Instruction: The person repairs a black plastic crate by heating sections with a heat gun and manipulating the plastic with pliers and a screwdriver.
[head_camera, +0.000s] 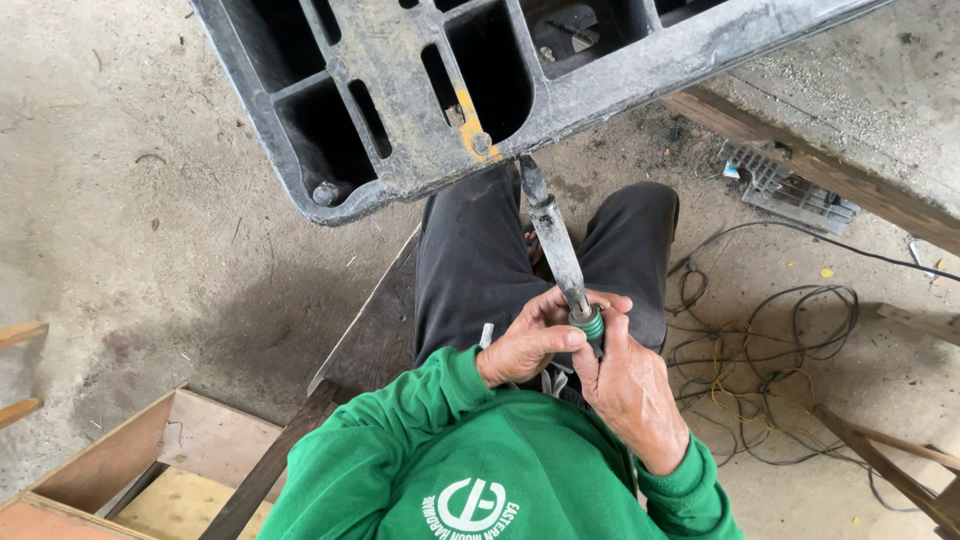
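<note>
At the lower left of the frame an open wooden box (150, 470) sat on the concrete floor (130, 230), its pale plywood bottom showing, and just right of it a dark wooden plank (350, 350) ran up diagonally beside the person's leg. Across the top, a heavy black moulded plastic frame (400, 100) with deep square cells and a smear of yellow paint hung over the person's knees, tilted so that its lower edge came close to the tool. In the middle, the seated person in a green sweatshirt and black trousers held a soldering iron (555, 245) over the lap, its long grey metal shaft pointing up toward the frame's edge, probably so that the tip could reach the plastic there. The left hand (525, 345) was curled around the tool from the left, its fingers (570, 338) pinching the green ribbed collar (590, 324) at the base of the shaft, seemingly to steady it. The right hand (635, 390) wrapped the handle from below and the right, its fingers closed over the grip, hiding most of it. Further right, a loose tangle of black and yellow cable (760, 350) lay on the floor, a grey ribbed metal piece (790, 190) rested by a long timber beam (830, 170), and more wooden slats (890, 465) crossed the lower right corner.
</note>
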